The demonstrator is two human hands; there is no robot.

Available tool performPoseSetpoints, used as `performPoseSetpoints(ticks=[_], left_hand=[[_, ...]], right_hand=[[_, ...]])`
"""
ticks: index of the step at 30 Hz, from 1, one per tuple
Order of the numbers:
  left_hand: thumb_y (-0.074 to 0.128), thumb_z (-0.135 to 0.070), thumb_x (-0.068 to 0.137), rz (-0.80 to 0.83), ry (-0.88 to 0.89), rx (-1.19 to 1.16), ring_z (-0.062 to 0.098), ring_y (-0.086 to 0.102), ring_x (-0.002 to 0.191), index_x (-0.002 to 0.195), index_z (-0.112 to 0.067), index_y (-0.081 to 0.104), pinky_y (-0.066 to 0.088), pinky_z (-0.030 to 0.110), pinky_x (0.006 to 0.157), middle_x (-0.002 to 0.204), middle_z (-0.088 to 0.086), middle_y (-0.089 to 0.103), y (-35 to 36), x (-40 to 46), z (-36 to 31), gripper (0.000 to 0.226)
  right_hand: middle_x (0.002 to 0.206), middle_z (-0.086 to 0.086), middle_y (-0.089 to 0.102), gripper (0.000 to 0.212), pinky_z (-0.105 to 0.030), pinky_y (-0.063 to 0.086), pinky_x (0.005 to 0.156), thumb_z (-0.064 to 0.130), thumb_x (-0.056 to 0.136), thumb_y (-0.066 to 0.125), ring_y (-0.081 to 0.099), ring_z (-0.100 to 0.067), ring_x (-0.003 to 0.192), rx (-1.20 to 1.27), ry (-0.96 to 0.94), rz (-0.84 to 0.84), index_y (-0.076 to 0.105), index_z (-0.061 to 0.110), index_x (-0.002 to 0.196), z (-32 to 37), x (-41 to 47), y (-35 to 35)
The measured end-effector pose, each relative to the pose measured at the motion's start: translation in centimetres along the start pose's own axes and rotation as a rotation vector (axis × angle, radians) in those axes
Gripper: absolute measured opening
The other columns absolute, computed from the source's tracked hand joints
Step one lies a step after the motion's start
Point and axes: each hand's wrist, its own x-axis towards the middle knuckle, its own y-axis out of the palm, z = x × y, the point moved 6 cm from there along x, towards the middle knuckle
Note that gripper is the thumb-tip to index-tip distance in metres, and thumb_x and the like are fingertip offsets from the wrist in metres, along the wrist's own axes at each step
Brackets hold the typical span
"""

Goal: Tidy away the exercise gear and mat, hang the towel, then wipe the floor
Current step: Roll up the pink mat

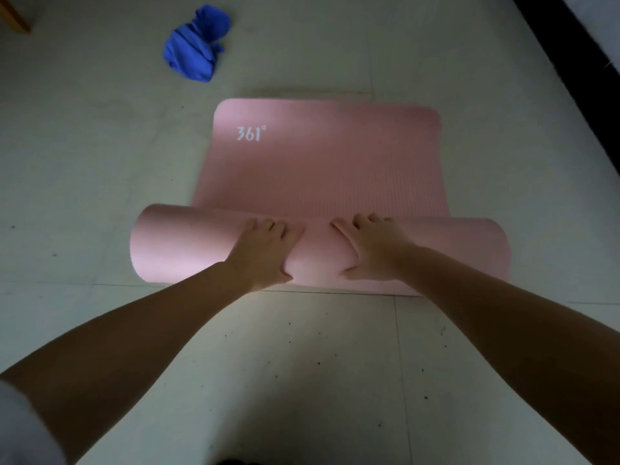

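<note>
1. Pale floor tiles (302, 347) fill the scene, speckled with dark flecks on the near side and crossed by thin grout lines.
2. A pink exercise mat (322, 162) lies in the middle of the floor, partly rolled: its far end is flat, with rounded corners and a white "361°" mark (251, 133) near the far left corner.
3. The near end of the mat forms a thick roll (188, 243) lying across from left to right, wider in view than the flat part beyond it.
4. The left hand (265, 253) rests palm down on top of the roll, fingers spread flat and pointing away, thumb toward the near edge; it presses rather than grips.
5. The right hand (372, 250) lies just beside it, in the same flat, unclenched pose on the roll, with a small gap of pink between the two.
6. Both bare forearms reach in from the near corners.
7. A crumpled blue towel (196, 45) sits on the floor at the far left, well apart from the mat.
8. A dark strip (570, 52) runs diagonally along the far right edge.
</note>
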Motion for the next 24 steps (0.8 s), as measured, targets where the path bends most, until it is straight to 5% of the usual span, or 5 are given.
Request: performPoseSetpoints(ticks=[7, 10, 14, 21, 24], left_hand=[[0.066, -0.063, 0.069, 0.301, 0.155, -0.114, 0.024, 0.048, 0.108, 0.141, -0.021, 0.027, 0.040, 0.032, 0.085, 0.122, 0.003, 0.049, 0.5, -7.1, -4.4, 0.092], [0.072, -0.064, 0.065, 0.565, 0.179, -0.255, 0.026, 0.047, 0.113, 0.143, -0.023, 0.023, 0.043, 0.035, 0.091, 0.124, 0.004, 0.047, 2.0, -8.6, -4.9, 0.101], [0.070, -0.070, 0.060, 0.567, 0.137, -0.328, 0.028, 0.047, 0.120, 0.145, -0.028, 0.019, 0.040, 0.040, 0.101, 0.133, 0.005, 0.046, 2.7, -7.9, -3.8, 0.107], [0.048, -0.034, 0.094, -0.109, -0.014, -0.191, 0.036, 0.032, 0.135, 0.149, -0.012, 0.022, 0.021, 0.051, 0.112, 0.150, 0.015, 0.031, -3.1, -7.2, -2.5, 0.065], [0.045, -0.061, 0.088, 0.191, 0.041, -0.198, 0.030, -0.002, 0.147, 0.151, -0.022, -0.011, 0.006, 0.055, 0.116, 0.159, 0.011, -0.006, -0.4, -8.6, -4.8, 0.092]], right_hand=[[0.136, -0.004, 0.046, 0.103, -0.034, 0.037, 0.098, 0.069, 0.067, 0.068, 0.047, -0.026, 0.121, 0.157, -0.075, 0.292, 0.016, 0.032, 0.148, 3.5, -6.7, 2.7], [0.146, -0.001, 0.040, 0.100, -0.036, 0.034, 0.108, 0.061, 0.068, 0.073, 0.041, -0.023, 0.131, 0.368, -0.095, 0.488, 0.020, 0.033, 0.148, 4.8, -7.9, 5.0], [0.151, 0.001, 0.033, 0.099, -0.042, 0.030, 0.112, 0.058, 0.070, 0.073, 0.036, -0.020, 0.135, 0.539, -0.064, 0.589, 0.019, 0.030, 0.149, 3.8, -7.0, 6.2], [0.149, -0.006, 0.036, 0.053, -0.051, 0.010, 0.117, 0.042, 0.096, 0.045, 0.030, -0.025, 0.138, 0.377, 0.277, -0.033, 0.033, 0.024, 0.144, -2.5, -5.0, 2.5], [0.138, -0.005, 0.047, 0.045, -0.050, 0.016, 0.115, 0.035, 0.095, 0.039, 0.040, -0.026, 0.131, 0.416, 0.186, -0.287, 0.046, 0.019, 0.136, -1.7, -5.8, 0.6]])
